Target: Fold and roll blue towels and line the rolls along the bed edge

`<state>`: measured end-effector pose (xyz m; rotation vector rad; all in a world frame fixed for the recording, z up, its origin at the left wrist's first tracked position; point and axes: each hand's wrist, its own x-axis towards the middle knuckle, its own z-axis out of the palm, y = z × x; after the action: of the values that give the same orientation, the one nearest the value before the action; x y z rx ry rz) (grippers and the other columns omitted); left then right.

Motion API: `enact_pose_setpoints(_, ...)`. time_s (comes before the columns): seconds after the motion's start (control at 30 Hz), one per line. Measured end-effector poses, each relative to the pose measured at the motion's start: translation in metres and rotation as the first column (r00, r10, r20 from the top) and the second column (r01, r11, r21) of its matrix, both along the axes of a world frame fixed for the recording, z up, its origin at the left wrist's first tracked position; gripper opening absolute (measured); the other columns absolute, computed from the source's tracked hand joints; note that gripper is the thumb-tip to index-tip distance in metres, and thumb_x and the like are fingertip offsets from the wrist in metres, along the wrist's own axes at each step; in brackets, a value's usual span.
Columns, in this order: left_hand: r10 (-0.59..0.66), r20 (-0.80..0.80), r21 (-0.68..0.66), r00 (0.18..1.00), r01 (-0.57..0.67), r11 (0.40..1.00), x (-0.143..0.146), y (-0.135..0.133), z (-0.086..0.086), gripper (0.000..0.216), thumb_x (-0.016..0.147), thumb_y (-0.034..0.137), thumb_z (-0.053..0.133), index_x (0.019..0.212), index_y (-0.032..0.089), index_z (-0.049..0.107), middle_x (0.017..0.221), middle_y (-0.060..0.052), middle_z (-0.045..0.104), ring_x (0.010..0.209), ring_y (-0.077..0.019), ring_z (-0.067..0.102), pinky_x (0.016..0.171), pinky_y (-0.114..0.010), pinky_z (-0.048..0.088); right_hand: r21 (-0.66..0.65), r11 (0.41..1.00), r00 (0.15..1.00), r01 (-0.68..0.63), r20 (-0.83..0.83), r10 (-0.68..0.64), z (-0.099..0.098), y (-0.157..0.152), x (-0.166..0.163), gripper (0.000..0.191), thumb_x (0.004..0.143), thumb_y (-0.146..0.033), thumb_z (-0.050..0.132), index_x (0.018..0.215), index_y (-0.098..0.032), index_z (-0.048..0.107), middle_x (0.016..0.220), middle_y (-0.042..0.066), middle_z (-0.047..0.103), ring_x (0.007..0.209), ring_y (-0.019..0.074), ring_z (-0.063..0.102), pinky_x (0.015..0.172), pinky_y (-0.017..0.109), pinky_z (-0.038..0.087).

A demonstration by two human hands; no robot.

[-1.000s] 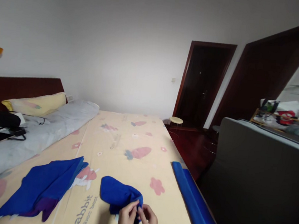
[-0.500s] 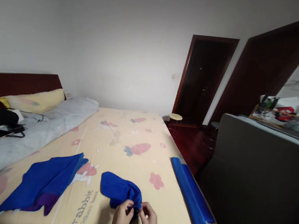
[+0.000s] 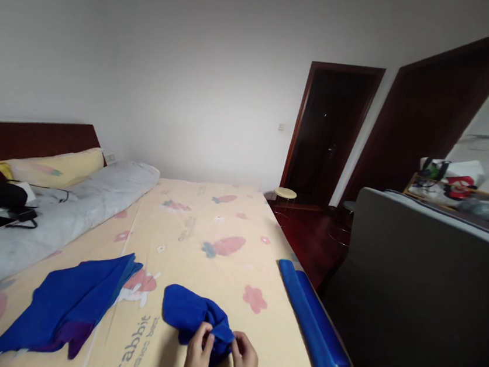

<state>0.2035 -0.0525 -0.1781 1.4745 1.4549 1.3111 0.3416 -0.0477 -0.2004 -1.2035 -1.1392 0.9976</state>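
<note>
Near the front of the bed, a crumpled blue cloth [image 3: 188,309] is bunched between my two hands. My left hand [image 3: 199,352] pinches its near edge, and my right hand [image 3: 244,357] grips the corner to the right. The cloth's far end extends left over the sheet; its underside is in shadow. Further left lies a larger blue cloth [image 3: 77,291], loosely spread, with a purple patch showing at its lower edge. Along the bed's right edge rest two long folded blue cloths [image 3: 306,317] [image 3: 326,322], side by side, the nearer one with a green end.
The bed carries a cream sheet [image 3: 205,214] with radish and rabbit prints. A grey rolled cover [image 3: 91,207], a yellow pillow [image 3: 56,165] and a phone [image 3: 0,222] lie on the left. A dark grey panel [image 3: 418,286] stands beyond the right edge; a round stool [image 3: 285,193] is behind.
My hands have shifted the bunched cloth slightly, and more of its edge is now drawn up and stretched between my fingers. The other cloths lie as before; the view has moved a little.
</note>
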Motion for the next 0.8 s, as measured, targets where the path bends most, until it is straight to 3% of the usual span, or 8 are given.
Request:
enact_pose_setpoints(0.13, 0.066, 0.08, -0.022, 0.995, -0.065, 0.998, -0.003, 0.012, -0.005, 0.049, 0.077, 0.068, 0.048, 0.089, 0.023, 0.062, 0.09, -0.006, 0.07, 0.091, -0.0232, 0.066, 0.085, -0.032, 0.051, -0.037, 0.999, 0.981, 0.034, -0.19, -0.041, 0.005, 0.005, 0.003, 0.047, 0.066, -0.066, 0.063, 0.069, -0.019, 0.061, 0.06, -0.001, 0.055, 0.058, 0.0158, 0.05, 0.057, 0.028, 0.044)
enact_pose_setpoints(0.23, 0.027, 0.089, 0.001, 0.996, -0.028, 1.0, -0.003, 0.019, 0.004, 0.044, 0.078, 0.064, 0.049, 0.086, 0.023, 0.06, 0.087, -0.006, 0.069, 0.09, -0.0231, 0.065, 0.085, -0.032, 0.051, -0.061, 0.997, 0.948, 0.04, -0.313, -0.057, 0.018, 0.01, 0.003, 0.045, 0.066, -0.064, 0.065, 0.075, -0.021, 0.059, 0.065, -0.002, 0.056, 0.06, 0.0148, 0.05, 0.057, 0.027, 0.044)
enact_pose_setpoints(0.4, -0.224, -0.152, 0.062, 0.963, 0.236, 0.97, -0.016, 0.018, 0.039, 0.013, 0.077, 0.028, 0.055, 0.088, 0.023, 0.058, 0.087, -0.003, 0.066, 0.087, -0.0194, 0.062, 0.085, -0.029, 0.048, -0.01, 0.998, 0.956, 0.056, -0.289, -0.057, 0.048, 0.024, 0.014, 0.039, 0.069, -0.059, 0.066, 0.076, -0.022, 0.056, 0.067, -0.003, 0.054, 0.063, 0.0147, 0.05, 0.06, 0.027, 0.044)
enact_pose_setpoints(0.47, -0.246, -0.303, 0.043, 0.921, 0.271, 0.962, -0.025, 0.019, 0.045, 0.031, 0.067, 0.012, 0.052, 0.095, 0.024, 0.059, 0.097, -0.004, 0.065, 0.096, -0.0192, 0.06, 0.091, -0.029, 0.045, 0.039, 0.999, 0.977, 0.033, -0.212, -0.024, 0.06, 0.029, 0.021, 0.039, 0.069, -0.06, 0.065, 0.075, -0.022, 0.056, 0.067, -0.003, 0.054, 0.064, 0.0153, 0.05, 0.061, 0.027, 0.044)
enact_pose_setpoints(0.53, -0.159, -0.409, 0.016, 0.899, 0.181, 0.983, -0.037, 0.025, 0.042, 0.04, 0.062, 0.006, 0.047, 0.095, 0.025, 0.061, 0.102, -0.005, 0.064, 0.099, -0.0194, 0.06, 0.093, -0.031, 0.045, 0.1, 0.995, 0.992, -0.011, -0.121, 0.023, 0.072, 0.032, 0.028, 0.039, 0.071, -0.06, 0.063, 0.074, -0.022, 0.056, 0.067, -0.002, 0.054, 0.064, 0.0161, 0.051, 0.062, 0.028, 0.045)
enact_pose_setpoints(0.6, -0.033, -0.396, 0.009, 0.917, 0.04, 0.999, -0.051, 0.034, 0.032, 0.035, 0.063, 0.009, 0.046, 0.088, 0.024, 0.064, 0.098, -0.006, 0.064, 0.096, -0.0208, 0.061, 0.091, -0.034, 0.047, 0.154, 0.987, 0.999, -0.045, -0.023, 0.049, 0.084, 0.035, 0.036, 0.036, 0.075, -0.059, 0.06, 0.074, -0.022, 0.056, 0.067, -0.002, 0.054, 0.065, 0.0165, 0.051, 0.063, 0.028, 0.045)
enact_pose_setpoints(0.7, 0.114, -0.153, -0.023, 0.982, -0.118, 0.993, -0.076, 0.048, 0.016, 0.023, 0.062, 0.017, 0.05, 0.078, 0.023, 0.067, 0.085, -0.005, 0.069, 0.089, -0.0235, 0.065, 0.087, -0.036, 0.05, 0.203, 0.976, 0.992, -0.078, 0.117, 0.055, 0.102, 0.035, 0.049, 0.033, 0.08, -0.055, 0.054, 0.077, -0.022, 0.057, 0.071, 0.0, 0.056, 0.067, 0.017, 0.052, 0.064, 0.028, 0.044)
enact_pose_setpoints(0.8, 0.194, 0.012, -0.081, 0.981, -0.192, 0.978, -0.101, 0.056, 0.009, 0.024, 0.061, 0.026, 0.05, 0.077, 0.021, 0.068, 0.076, -0.006, 0.073, 0.083, -0.0258, 0.068, 0.078, -0.036, 0.054, 0.203, 0.965, 0.953, -0.166, 0.283, 0.105, 0.113, 0.034, 0.062, 0.028, 0.084, -0.049, 0.049, 0.078, -0.022, 0.056, 0.075, 0.001, 0.059, 0.071, 0.0173, 0.054, 0.066, 0.028, 0.044)
